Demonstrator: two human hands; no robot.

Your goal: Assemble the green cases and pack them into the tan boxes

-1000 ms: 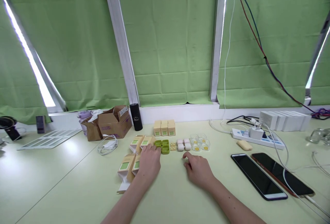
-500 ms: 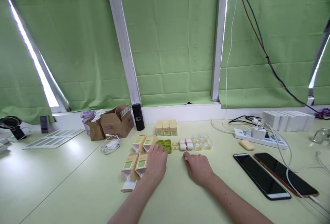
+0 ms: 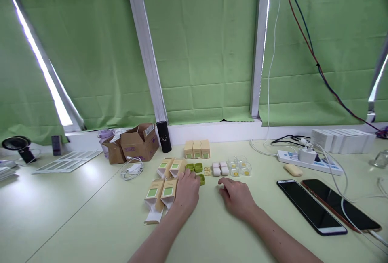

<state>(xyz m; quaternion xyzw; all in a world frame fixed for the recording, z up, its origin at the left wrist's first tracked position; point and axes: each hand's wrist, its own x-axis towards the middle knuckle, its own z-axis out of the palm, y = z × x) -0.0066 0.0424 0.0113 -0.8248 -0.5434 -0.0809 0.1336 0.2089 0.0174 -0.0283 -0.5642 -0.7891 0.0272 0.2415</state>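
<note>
My left hand (image 3: 188, 192) reaches over the front of a group of small square green containers, its fingers bent down onto them. One green container (image 3: 201, 179) shows beside its fingertips; any other under the hand is hidden. Two more green containers (image 3: 198, 167) sit just behind. My right hand (image 3: 239, 199) rests on the table with its index finger out and nothing visible in it. In front of it lie small yellow pieces (image 3: 207, 171), pale pink-white rounded cases (image 3: 224, 171) and clear cups with yellow marks (image 3: 245, 170).
Several opened tan boxes (image 3: 154, 193) with green labels lie left of my left hand. Three closed tan boxes (image 3: 197, 150) stand behind. Farther out are a cardboard box (image 3: 139, 146), a black cylinder (image 3: 164, 137), a power strip (image 3: 309, 162) and two phones (image 3: 311, 207).
The front green container has slid toward me and slightly right with my left hand, apart from the back pair. My right hand has barely moved. The view has shifted slightly.
</note>
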